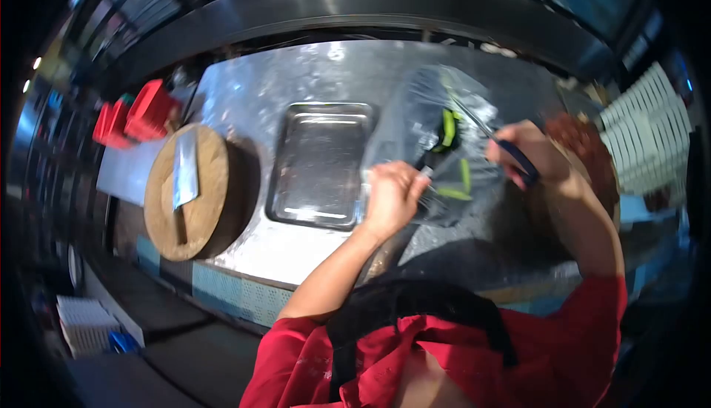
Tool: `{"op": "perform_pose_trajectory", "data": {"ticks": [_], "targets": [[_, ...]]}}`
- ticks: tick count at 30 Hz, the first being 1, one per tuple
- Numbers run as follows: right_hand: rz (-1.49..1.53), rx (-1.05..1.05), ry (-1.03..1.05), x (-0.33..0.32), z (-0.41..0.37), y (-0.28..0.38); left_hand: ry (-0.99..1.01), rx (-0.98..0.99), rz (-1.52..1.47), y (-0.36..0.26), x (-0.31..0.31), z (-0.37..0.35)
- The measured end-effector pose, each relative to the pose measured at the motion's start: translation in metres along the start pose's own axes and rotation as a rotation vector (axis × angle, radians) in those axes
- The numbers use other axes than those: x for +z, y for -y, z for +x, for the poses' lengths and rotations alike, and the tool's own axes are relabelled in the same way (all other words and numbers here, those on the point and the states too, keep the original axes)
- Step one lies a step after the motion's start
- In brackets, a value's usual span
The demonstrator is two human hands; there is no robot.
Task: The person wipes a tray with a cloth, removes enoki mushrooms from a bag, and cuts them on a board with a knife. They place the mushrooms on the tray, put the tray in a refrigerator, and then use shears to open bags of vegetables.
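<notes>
Clear plastic bag (415, 123) holding green vegetable pieces (448, 130) is bunched in the clenched left hand (392, 195), apparently to steady its mouth. The right hand (548, 158) grips a blue-handled metal utensil (521, 162) reaching inside. A rectangular steel tray (322, 164) lies just beside.

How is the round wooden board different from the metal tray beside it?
The wooden board is round, brown and thick; the metal tray is rectangular, shiny and shallow. The wooden board bears a cleaver; the metal tray bears nothing visible. Both rest on the steel counter, left of the plastic bag gripped by the left hand, while the right hand holds a blue-handled tool.
</notes>
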State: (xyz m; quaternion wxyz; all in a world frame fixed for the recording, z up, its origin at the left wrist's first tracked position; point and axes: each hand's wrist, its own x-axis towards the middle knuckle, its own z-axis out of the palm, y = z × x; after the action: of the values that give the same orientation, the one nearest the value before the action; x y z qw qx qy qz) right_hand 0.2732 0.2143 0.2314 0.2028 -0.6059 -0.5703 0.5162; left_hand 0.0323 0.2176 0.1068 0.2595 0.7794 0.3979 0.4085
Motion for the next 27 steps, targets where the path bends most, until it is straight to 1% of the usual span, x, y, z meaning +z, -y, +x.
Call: {"op": "perform_pose_trajectory", "data": {"ticks": [1,2,3,4,5,6,7,8,9,10,11,12,13,14,15,16,17,18,19,21,22,23,25,26,27], "targets": [[-0.07,0.003,0.085,0.006,-0.001,0.015,-0.008,0.055,-0.01,0.006,-0.001,-0.007],[-0.117,0.002,0.094,0.02,-0.002,0.031,-0.029,0.15,-0.016,0.015,0.001,-0.016],[-0.161,-0.006,0.101,0.038,0.002,0.043,-0.03,0.226,0.066,0.022,0.003,-0.03],[-0.179,-0.102,0.191,0.059,0.017,0.051,0.117,0.385,0.12,0.034,0.01,-0.044],[-0.192,-0.19,0.272,0.079,0.034,0.055,0.208,0.436,0.198,0.021,-0.001,-0.055],[0.014,-0.294,0.312,0.11,0.071,0.031,0.244,0.482,0.054,0.025,0.011,-0.077],[-0.371,-0.333,0.407,0.147,0.079,0.084,0.299,0.549,0.15,0.035,0.028,-0.099],[-0.36,-0.429,0.413,0.191,0.107,0.082,0.284,0.541,0.116,0.047,0.036,-0.115],[-0.5,-0.635,0.415,0.228,0.13,0.095,0.268,0.541,0.129,0.054,0.028,-0.118],[-0.584,-0.744,0.357,0.271,0.156,0.101,0.249,0.435,0.038,0.06,0.019,-0.119],[-0.522,-0.692,0.3,0.315,0.181,0.106,0.233,0.329,-0.063,0.066,0.013,-0.12],[-0.451,-0.569,0.276,0.353,0.192,0.123,0.387,0.245,-0.096,0.067,-0.005,-0.116],[-0.366,-0.408,0.273,0.384,0.199,0.143,0.584,0.12,-0.1,0.061,-0.034,-0.107],[-0.248,-0.332,0.288,0.415,0.217,0.148,0.373,0.061,-0.266,0.063,-0.03,-0.11],[-0.032,-0.183,0.3,0.439,0.224,0.158,0.162,-0.004,-0.42,0.067,-0.025,-0.114],[-0.118,-0.246,0.301,0.448,0.221,0.177,0.211,-0.066,-0.505,0.075,-0.03,-0.116],[-0.237,-0.603,0.15,0.468,0.228,0.177,0.256,-0.132,-0.587,0.082,-0.035,-0.119],[-0.398,-0.488,0.213,0.479,0.231,0.192,0.258,-0.188,-0.585,0.084,-0.045,-0.12],[-0.554,-0.567,0.237,0.493,0.238,0.195,0.259,-0.244,-0.58,0.084,-0.058,-0.121],[-0.633,-0.842,0.179,0.503,0.231,0.19,0.256,-0.348,-0.559,0.085,-0.088,-0.121],[-0.674,-0.869,0.27,0.502,0.227,0.19,0.252,-0.399,-0.545,0.088,-0.103,-0.122],[-0.622,-0.932,0.27,0.506,0.227,0.179,0.251,-0.451,-0.527,0.093,-0.119,-0.125],[-0.597,-1.025,0.245,0.491,0.22,0.174,0.062,-0.002,-0.006,0.124,-0.154,-0.159],[-0.594,-1.033,0.247,0.486,0.222,0.17,-0.051,-0.014,-0.081,0.129,-0.187,-0.166],[-0.589,-1.02,0.172,0.482,0.225,0.165,-0.206,-0.023,0.09,0.136,-0.222,-0.174]]}}
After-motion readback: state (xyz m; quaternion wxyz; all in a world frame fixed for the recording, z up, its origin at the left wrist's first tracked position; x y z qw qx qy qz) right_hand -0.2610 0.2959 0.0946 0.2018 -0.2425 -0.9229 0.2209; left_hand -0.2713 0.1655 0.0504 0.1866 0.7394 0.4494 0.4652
